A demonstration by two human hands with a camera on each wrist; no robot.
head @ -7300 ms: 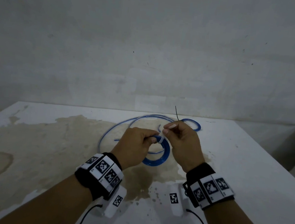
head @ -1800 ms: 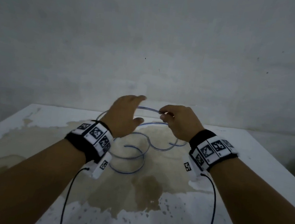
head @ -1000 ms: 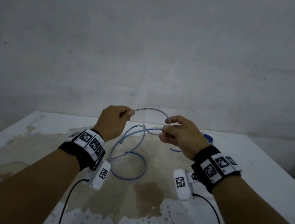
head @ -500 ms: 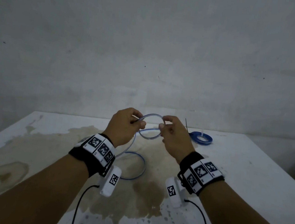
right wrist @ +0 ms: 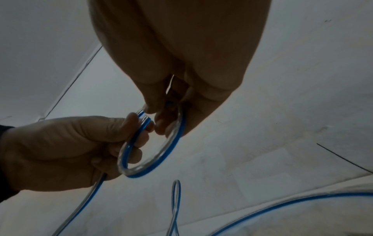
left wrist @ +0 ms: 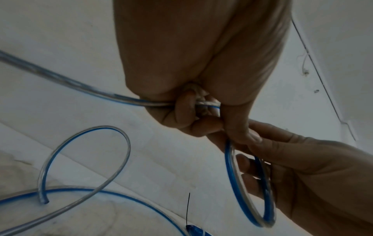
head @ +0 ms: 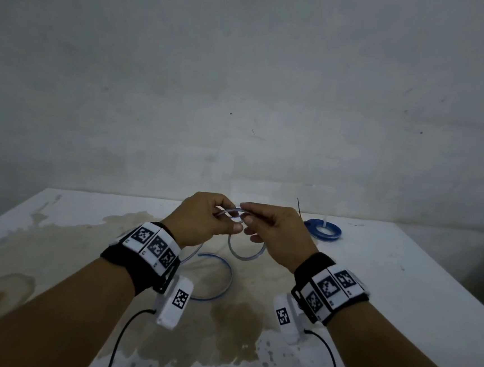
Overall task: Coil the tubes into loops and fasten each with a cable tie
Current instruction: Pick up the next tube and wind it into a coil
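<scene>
A clear tube with a blue stripe [head: 245,256] is bent into one small loop in the air above the table. My left hand [head: 232,218] pinches the tube where the loop crosses itself. My right hand [head: 246,213] pinches the loop's top just beside it, and the fingertips of both hands nearly touch. The left wrist view shows the loop [left wrist: 250,191] hanging across the right hand's fingers. In the right wrist view the loop [right wrist: 159,158] hangs between both hands. The rest of the tube [head: 227,281] curves over the table, its free end [left wrist: 43,201] loose.
A tied blue coil [head: 323,230] lies at the back right of the white table [head: 387,284], with a black cable tie tail [head: 299,208] sticking up. A brown stain [head: 163,337] covers the table's middle. A grey wall stands behind; the table's right edge drops off.
My hands have drawn closer until the fingertips almost meet. The loop that arched up between them now hangs below them, and less tube lies on the table.
</scene>
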